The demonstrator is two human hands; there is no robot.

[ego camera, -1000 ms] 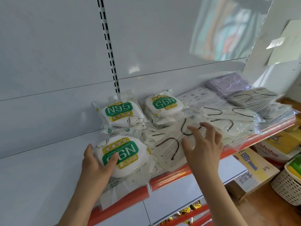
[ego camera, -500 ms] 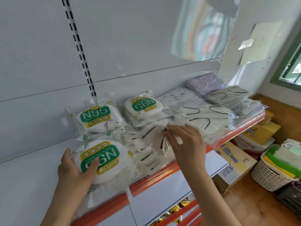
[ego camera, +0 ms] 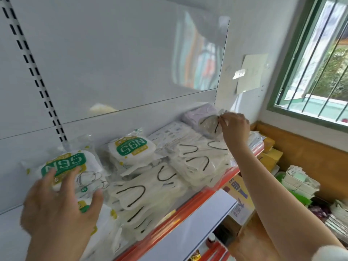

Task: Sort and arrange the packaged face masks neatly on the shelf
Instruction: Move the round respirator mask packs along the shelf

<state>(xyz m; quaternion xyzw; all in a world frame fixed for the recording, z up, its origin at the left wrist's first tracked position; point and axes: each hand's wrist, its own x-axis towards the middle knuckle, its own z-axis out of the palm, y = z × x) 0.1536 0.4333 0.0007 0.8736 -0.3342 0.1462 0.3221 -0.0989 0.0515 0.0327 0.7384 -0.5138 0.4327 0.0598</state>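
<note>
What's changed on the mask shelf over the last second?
The right hand took a black-looped mask pack from the middle pile and carried it to the far right end, pinching it over the lilac packs. The left hand lifted off the front N95 pack, fingers spread. The other N95 packs and white piles stayed.

The right hand (ego camera: pixel 234 127) has carried a mask packet (ego camera: pixel 209 126) to the far stack; the left hand (ego camera: pixel 58 202) has lifted.

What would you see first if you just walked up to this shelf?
Probably the puffy white mask packs with big green N95 labels at the shelf's left end, where the left hand hovers with spread fingers. Next, the right hand far to the right, pinching a mask pack with black loops over the purple packs.
</note>
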